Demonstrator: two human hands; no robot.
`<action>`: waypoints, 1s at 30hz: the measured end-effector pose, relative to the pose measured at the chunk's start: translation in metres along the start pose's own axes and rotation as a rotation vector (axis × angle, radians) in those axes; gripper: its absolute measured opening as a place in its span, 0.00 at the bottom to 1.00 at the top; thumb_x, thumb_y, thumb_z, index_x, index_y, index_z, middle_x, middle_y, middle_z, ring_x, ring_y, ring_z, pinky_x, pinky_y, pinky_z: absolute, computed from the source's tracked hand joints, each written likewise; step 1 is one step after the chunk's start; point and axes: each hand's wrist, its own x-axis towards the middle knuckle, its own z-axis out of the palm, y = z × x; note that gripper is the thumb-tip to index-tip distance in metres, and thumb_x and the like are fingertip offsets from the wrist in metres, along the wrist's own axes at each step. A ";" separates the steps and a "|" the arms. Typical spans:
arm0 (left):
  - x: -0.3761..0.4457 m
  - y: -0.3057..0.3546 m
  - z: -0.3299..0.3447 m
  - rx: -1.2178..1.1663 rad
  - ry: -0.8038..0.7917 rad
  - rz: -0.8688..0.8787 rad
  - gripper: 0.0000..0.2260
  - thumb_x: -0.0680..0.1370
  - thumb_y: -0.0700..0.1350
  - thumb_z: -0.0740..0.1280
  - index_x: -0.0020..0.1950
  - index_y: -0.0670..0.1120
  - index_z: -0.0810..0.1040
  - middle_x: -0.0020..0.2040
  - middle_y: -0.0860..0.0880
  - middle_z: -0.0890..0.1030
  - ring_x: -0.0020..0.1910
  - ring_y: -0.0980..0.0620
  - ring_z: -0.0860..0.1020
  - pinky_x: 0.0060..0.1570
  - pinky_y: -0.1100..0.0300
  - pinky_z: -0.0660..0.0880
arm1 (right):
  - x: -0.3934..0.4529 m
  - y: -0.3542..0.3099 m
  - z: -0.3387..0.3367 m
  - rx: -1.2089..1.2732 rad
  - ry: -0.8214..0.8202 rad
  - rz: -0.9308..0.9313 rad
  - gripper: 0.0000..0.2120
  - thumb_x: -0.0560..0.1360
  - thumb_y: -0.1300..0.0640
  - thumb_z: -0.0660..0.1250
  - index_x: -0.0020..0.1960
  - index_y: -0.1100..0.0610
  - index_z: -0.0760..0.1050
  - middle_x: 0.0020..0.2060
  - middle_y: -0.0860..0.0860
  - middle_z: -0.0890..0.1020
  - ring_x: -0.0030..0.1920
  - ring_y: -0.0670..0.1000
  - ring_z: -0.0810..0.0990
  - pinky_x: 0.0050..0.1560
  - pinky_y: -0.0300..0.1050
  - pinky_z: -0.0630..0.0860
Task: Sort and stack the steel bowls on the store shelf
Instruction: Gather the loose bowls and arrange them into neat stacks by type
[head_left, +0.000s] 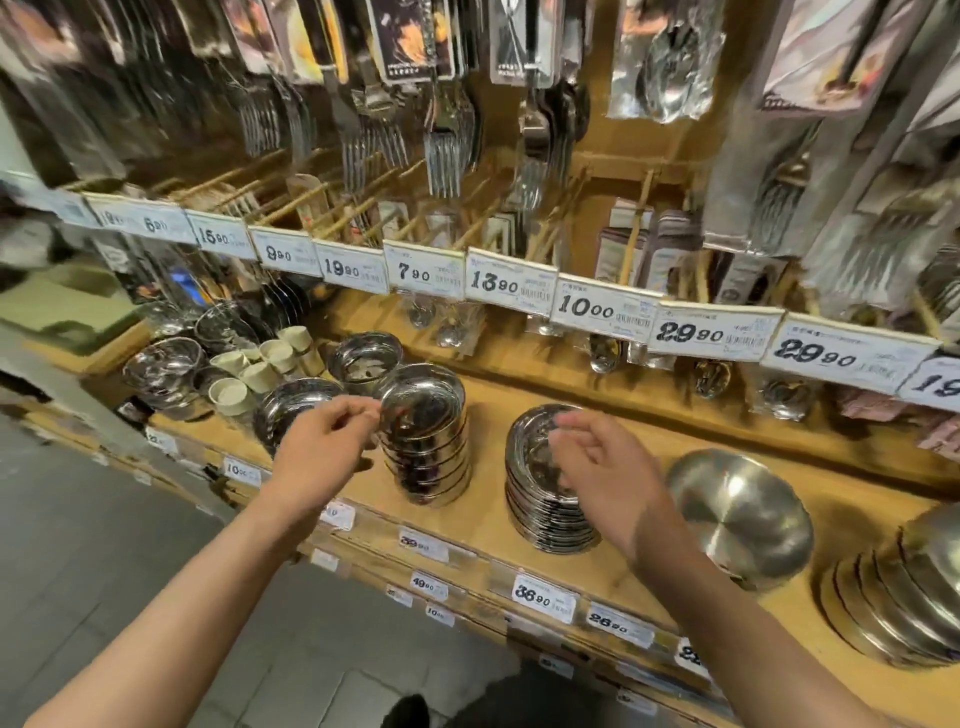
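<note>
A tall stack of small steel bowls (426, 436) stands on the wooden shelf (639, 566). My left hand (324, 447) is just left of it, fingertips pinched at the rim of the top bowl. To the right sits a lower stack of shallow steel dishes (540, 488). My right hand (608, 467) hovers over that stack with loosely curled fingers, holding nothing. More steel bowls lie behind my left hand: a wide one (296, 410) and a deeper one (366, 361).
A large matte steel bowl (740, 514) leans at the right, with a fanned stack of similar bowls (898, 608) beyond it. Cream cups (260, 369) and more steel bowls (166, 371) sit at the left. Price tags (511, 283) and hanging forks (444, 150) line the rail above.
</note>
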 end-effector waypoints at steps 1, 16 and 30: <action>0.010 -0.005 -0.011 -0.018 0.008 -0.014 0.07 0.81 0.43 0.67 0.50 0.51 0.84 0.43 0.51 0.85 0.43 0.51 0.81 0.39 0.58 0.80 | 0.000 -0.002 0.012 0.018 -0.009 -0.003 0.03 0.79 0.50 0.69 0.51 0.41 0.77 0.46 0.43 0.83 0.50 0.45 0.83 0.57 0.48 0.80; 0.218 -0.074 -0.113 0.188 -0.163 -0.011 0.09 0.76 0.50 0.68 0.41 0.46 0.82 0.37 0.46 0.84 0.40 0.46 0.80 0.46 0.50 0.77 | 0.016 -0.052 0.211 0.117 0.266 -0.002 0.06 0.80 0.52 0.65 0.54 0.45 0.80 0.44 0.43 0.84 0.43 0.46 0.84 0.45 0.45 0.82; 0.333 -0.087 -0.070 0.774 -0.436 0.142 0.14 0.84 0.45 0.62 0.40 0.42 0.77 0.53 0.39 0.84 0.51 0.42 0.81 0.49 0.54 0.75 | 0.068 -0.041 0.320 0.166 0.209 0.155 0.07 0.82 0.53 0.64 0.58 0.43 0.77 0.44 0.47 0.85 0.49 0.48 0.84 0.55 0.52 0.82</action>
